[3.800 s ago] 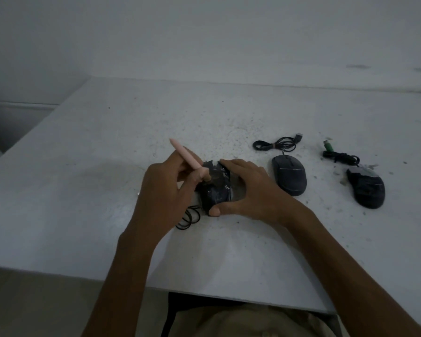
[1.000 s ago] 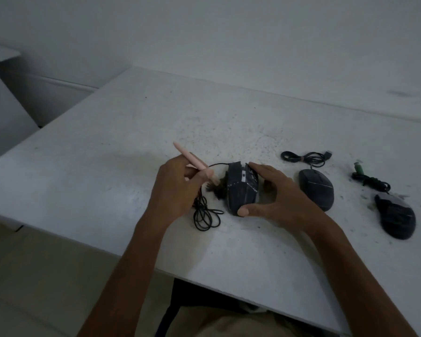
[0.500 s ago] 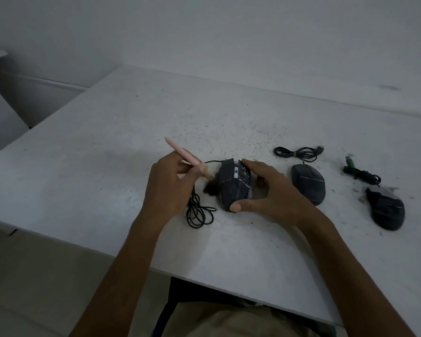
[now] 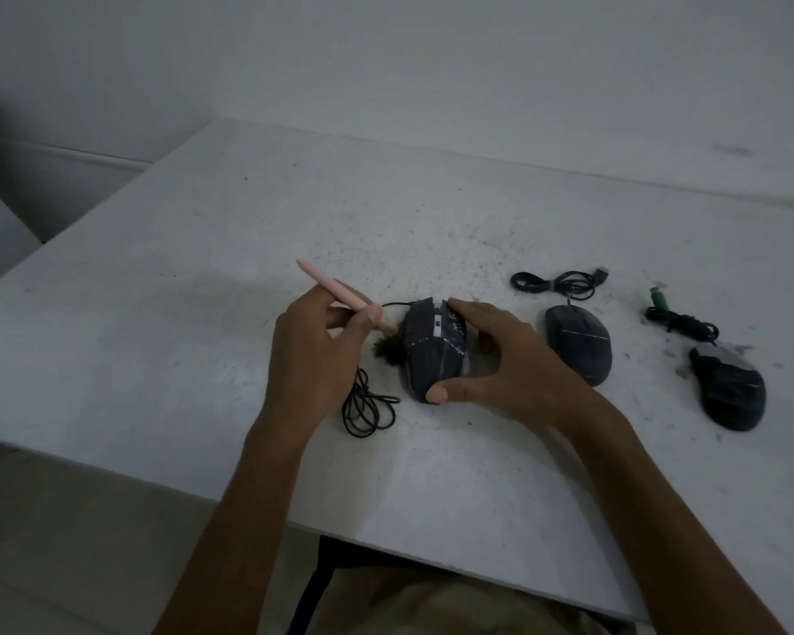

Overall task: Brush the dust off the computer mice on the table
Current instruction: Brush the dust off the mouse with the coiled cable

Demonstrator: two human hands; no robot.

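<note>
Your left hand (image 4: pixel 315 359) is pinching the pink brush (image 4: pixel 335 291), dark bristles touching the left side of the angular black mouse (image 4: pixel 434 355), which is sitting mid-table (image 4: pixel 157 313). Your right hand (image 4: pixel 509 364) is gripping that mouse, thumb at its near end, fingers curling over the far end. Its coiled cable (image 4: pixel 367 407) is lying just beside it. The rounded mouse (image 4: pixel 578 343) and the bulky mouse (image 4: pixel 729 391) are sitting off to the right.
</note>
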